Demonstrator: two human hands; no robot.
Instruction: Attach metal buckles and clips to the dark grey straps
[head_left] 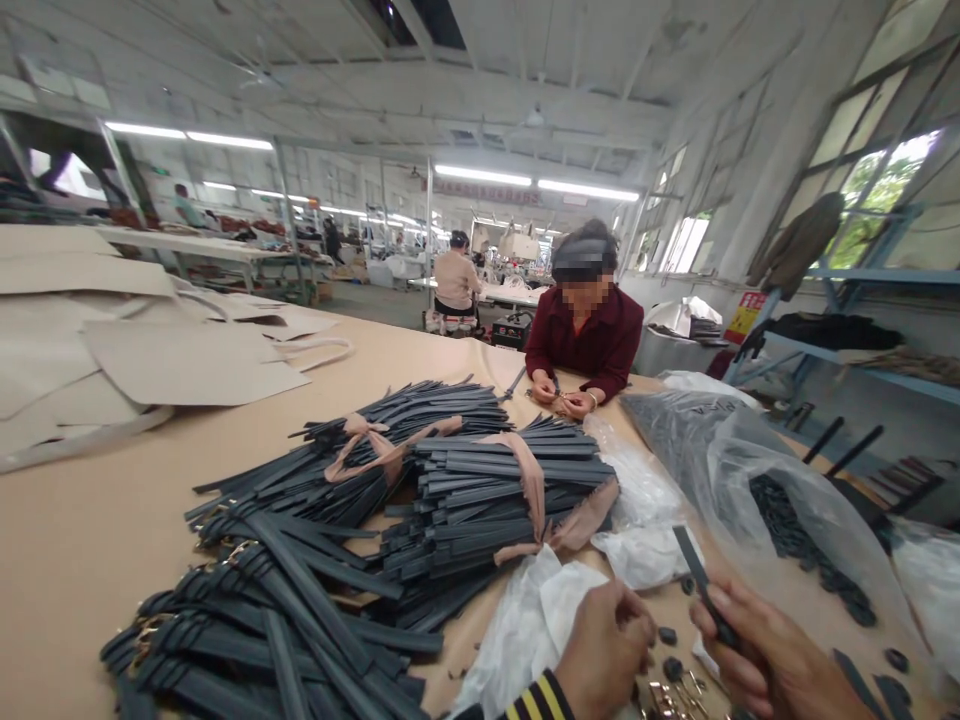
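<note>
A short dark strap (pixel 699 582) sits at the near right edge of the table, pinched in the right hand (pixel 772 660). Its long axis runs from the fingers up and to the left, the free end pointing away toward the far left, tilted rather than flat. The right fingers are clamped together around its lower end. The left hand (pixel 606 650), just to the left and apart from the strap, is curled with fingers drawn together; whether it grips anything cannot be told. Its cuff is dark with yellow stripes.

Below and between the hands lie small dark loops (pixel 667 636) and some gold-coloured metal buckles (pixel 671 700) on the tan table (pixel 90 540).

To the right, a clear plastic bag (pixel 810 500) lies open on its side with many small dark pieces (pixel 795 535) inside. White plastic bags (pixel 637 545) lie just beyond the hands.

To the left, bundles of long dark straps (pixel 480 490) are tied with tan bands, and a loose heap of buckled straps (pixel 262 620) lies nearer.

At the far side a co-worker in a dark red top (pixel 586 345) has both hands together on the table. Cardboard sheets (pixel 150 350) lie far left.
</note>
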